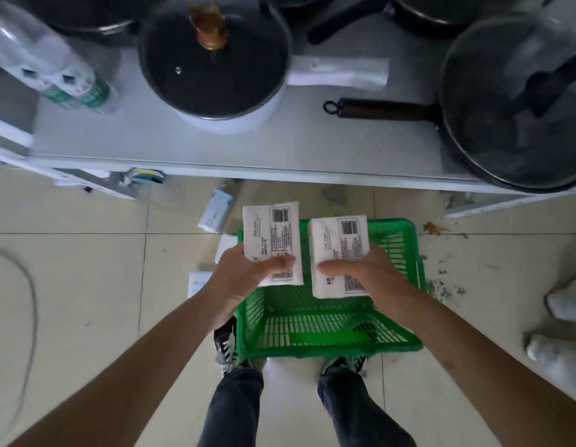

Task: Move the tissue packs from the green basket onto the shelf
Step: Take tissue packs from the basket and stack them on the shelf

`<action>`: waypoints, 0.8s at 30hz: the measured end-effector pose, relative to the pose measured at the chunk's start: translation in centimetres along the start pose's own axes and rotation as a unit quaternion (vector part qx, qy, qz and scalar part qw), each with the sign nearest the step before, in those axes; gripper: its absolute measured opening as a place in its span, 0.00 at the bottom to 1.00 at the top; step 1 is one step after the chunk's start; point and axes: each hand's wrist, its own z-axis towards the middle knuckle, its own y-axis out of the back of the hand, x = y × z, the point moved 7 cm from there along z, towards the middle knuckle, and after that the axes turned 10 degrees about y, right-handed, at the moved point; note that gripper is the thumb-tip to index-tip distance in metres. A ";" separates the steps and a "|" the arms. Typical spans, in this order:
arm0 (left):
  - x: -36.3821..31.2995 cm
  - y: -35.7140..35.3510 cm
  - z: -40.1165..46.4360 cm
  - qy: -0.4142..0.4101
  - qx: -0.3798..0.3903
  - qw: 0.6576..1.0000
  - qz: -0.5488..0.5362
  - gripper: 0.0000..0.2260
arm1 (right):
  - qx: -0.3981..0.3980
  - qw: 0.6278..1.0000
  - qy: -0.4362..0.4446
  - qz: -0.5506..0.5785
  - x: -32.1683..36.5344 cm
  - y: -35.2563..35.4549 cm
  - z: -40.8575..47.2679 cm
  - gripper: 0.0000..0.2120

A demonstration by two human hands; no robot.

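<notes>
We look down on two white tissue packs held above the green basket (328, 321) at frame centre. The left hand (244, 272) grips the left tissue pack (272, 233) by its near end, thumb curled over the printed face; the fingers beneath are hidden. The right hand (367, 272) holds the right tissue pack (340, 250) the same way — thumb on top, remaining fingers out of sight behind the pack. Both packs show barcodes and small print we cannot read.

The basket sits on the tiled floor between two dark shoes; its far wall is partly covered by the packs. Its visible floor holds nothing we can see.

Across the upper frame runs the white shelf (248, 146), bearing a white saucepan (215, 66) with a blurred amber knob, and a black frying pan (512, 108) cut off at the right edge. Bottles (54, 72) lie at upper left, blurred. More white packs (217, 209) lie on the floor left of the basket — partly hidden by the left hand.
</notes>
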 end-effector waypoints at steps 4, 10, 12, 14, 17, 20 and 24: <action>-4.9 0.7 -5.0 -0.018 -0.023 0.999 0.043 0.30 | -0.012 1.000 0.007 -0.025 5.8 0.7 -3.2 0.19; -11.3 1.9 -12.0 -0.046 -0.044 0.997 0.047 0.27 | -0.009 0.999 0.033 -0.015 14.2 1.4 -7.6 0.38; -13.1 2.6 -14.5 -0.054 -0.054 0.996 0.039 0.23 | -0.028 0.998 0.042 -0.031 16.9 1.7 -9.1 0.33; -14.8 3.2 -17.3 -0.062 -0.068 0.995 0.029 0.20 | -0.032 0.997 0.057 -0.040 19.7 1.5 -11.2 0.25; -17.1 3.9 -21.9 -0.064 -0.085 0.994 0.018 0.19 | -0.027 0.995 0.081 -0.047 23.8 0.9 -14.6 0.35; -19.5 3.8 -26.5 -0.079 -0.081 0.993 0.019 0.20 | -0.017 0.994 0.100 -0.050 27.7 0.4 -17.8 0.34; -22.4 3.8 -33.0 -0.092 -0.068 0.993 -0.011 0.16 | -0.011 0.989 0.138 -0.044 33.7 -0.2 -22.1 0.23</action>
